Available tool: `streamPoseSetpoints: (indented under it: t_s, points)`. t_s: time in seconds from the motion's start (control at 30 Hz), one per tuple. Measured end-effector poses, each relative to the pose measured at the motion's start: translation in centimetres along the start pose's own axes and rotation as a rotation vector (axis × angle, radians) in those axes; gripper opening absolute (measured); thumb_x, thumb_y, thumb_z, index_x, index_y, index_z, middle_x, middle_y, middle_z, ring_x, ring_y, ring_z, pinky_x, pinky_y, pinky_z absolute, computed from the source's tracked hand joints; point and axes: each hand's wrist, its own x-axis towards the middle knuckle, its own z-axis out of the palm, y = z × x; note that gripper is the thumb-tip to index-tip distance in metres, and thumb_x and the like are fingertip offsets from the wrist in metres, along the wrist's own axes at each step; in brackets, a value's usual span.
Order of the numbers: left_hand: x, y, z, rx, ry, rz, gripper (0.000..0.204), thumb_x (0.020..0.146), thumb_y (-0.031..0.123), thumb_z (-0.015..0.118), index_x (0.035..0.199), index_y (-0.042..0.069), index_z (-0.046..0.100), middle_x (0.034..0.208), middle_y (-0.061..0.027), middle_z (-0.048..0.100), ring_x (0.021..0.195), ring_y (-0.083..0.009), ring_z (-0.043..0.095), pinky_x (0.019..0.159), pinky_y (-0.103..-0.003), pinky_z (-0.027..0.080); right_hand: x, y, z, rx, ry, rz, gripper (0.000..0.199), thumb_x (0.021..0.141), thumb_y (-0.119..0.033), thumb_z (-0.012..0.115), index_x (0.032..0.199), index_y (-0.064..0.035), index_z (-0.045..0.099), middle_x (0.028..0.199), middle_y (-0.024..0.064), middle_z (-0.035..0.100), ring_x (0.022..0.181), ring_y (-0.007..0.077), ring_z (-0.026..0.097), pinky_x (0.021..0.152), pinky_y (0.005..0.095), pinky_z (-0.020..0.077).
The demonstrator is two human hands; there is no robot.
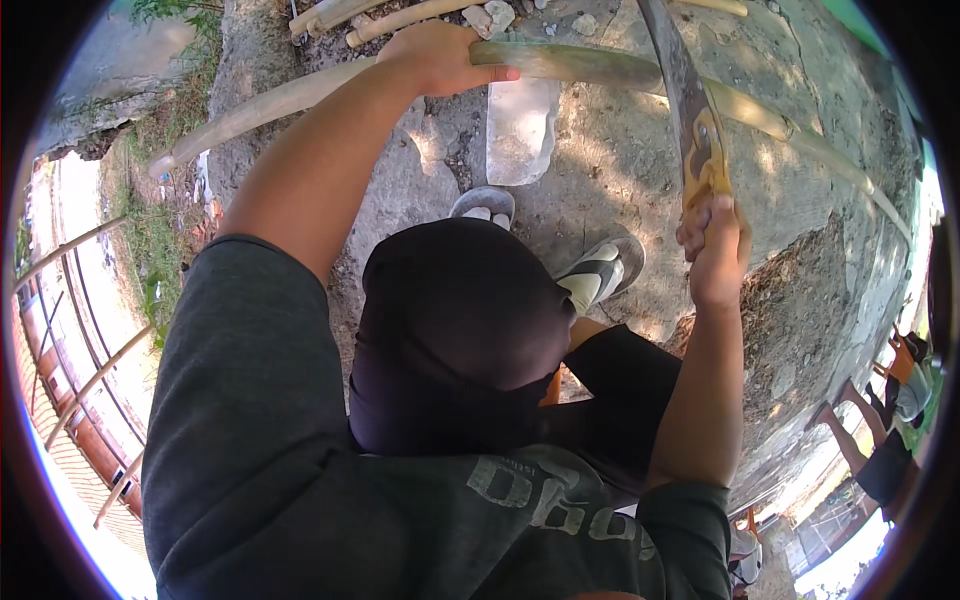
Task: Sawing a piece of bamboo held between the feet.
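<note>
A long bamboo pole (560,62) lies crosswise in front of me, running from the far left to the right. My left hand (432,58) is closed over it left of the middle, its thumb stretched along the pole. In my right hand (716,245) is the wooden handle of a handsaw (684,90), fingers wrapped round the grip. Its dark blade points away from me and crosses over the pole to the right of my left hand. I cannot make out its teeth or whether it has cut into the bamboo.
A pale flat slab (522,135) lies by the pole, near my sandalled feet (598,275). More bamboo pieces (415,20) and stones lie at the far edge. Cracked concrete (590,150) spreads around. Another person (885,460) is at the right; a bamboo fence (85,385) stands left.
</note>
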Motion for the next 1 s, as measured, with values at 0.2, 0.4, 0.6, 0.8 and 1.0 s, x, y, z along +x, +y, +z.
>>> streamPoseSetpoints:
  t_s: [0.2,0.4,0.6,0.8,1.0]
  points:
    - [-0.4,0.1,-0.2,0.011,0.044,0.001,0.092,0.076,0.087,0.047,0.113,0.006,0.070,0.104,-0.0154,0.071,0.103,-0.0316,0.068,0.089,-0.044,0.053,-2.2,-0.4,0.1,0.154,0.102,0.107,0.040,0.102,-0.039,0.042,0.076,-0.0094,0.044,0.059,-0.0017,0.039,0.047,0.0084,0.033,0.049,0.0248,0.0302]
    - [1.1,-1.0,0.3,-0.117,0.026,-0.026,0.088,0.075,0.087,0.049,0.108,0.008,0.070,0.101,-0.0146,0.071,0.100,-0.0306,0.068,0.087,-0.044,0.053,-1.4,-1.8,-0.2,0.194,0.165,0.247,0.037,0.101,-0.038,0.042,0.077,-0.0098,0.045,0.058,-0.0011,0.039,0.049,0.0096,0.034,0.051,0.0259,0.0325]
    - [-0.8,-0.3,0.4,0.001,0.072,-0.040,0.089,0.073,0.088,0.050,0.110,0.009,0.070,0.101,-0.0139,0.071,0.100,-0.0293,0.068,0.087,-0.044,0.053,-8.9,-2.3,-0.4,0.174,0.104,0.104,0.041,0.103,-0.040,0.044,0.076,-0.0084,0.045,0.059,-0.0019,0.039,0.049,0.0061,0.036,0.045,0.0242,0.0282]
    - [0.5,0.2,1.0,-0.081,0.033,0.012,0.090,0.075,0.088,0.048,0.107,0.007,0.071,0.100,-0.0136,0.071,0.099,-0.0295,0.068,0.086,-0.043,0.054,0.5,-3.8,1.9,-0.069,0.078,0.129,0.037,0.103,-0.034,0.041,0.074,-0.0115,0.040,0.059,-0.0041,0.036,0.048,0.0056,0.029,0.045,0.0248,0.0254]
    - [0.7,-1.2,0.2,-0.066,0.080,0.011,0.090,0.075,0.088,0.048,0.103,0.005,0.072,0.090,-0.0135,0.071,0.089,-0.0278,0.069,0.081,-0.041,0.054,-9.7,-1.6,-1.0,0.303,0.212,0.215,0.039,0.104,-0.037,0.036,0.076,-0.0100,0.043,0.058,-0.0019,0.035,0.045,0.0075,0.029,0.045,0.0250,0.0274]
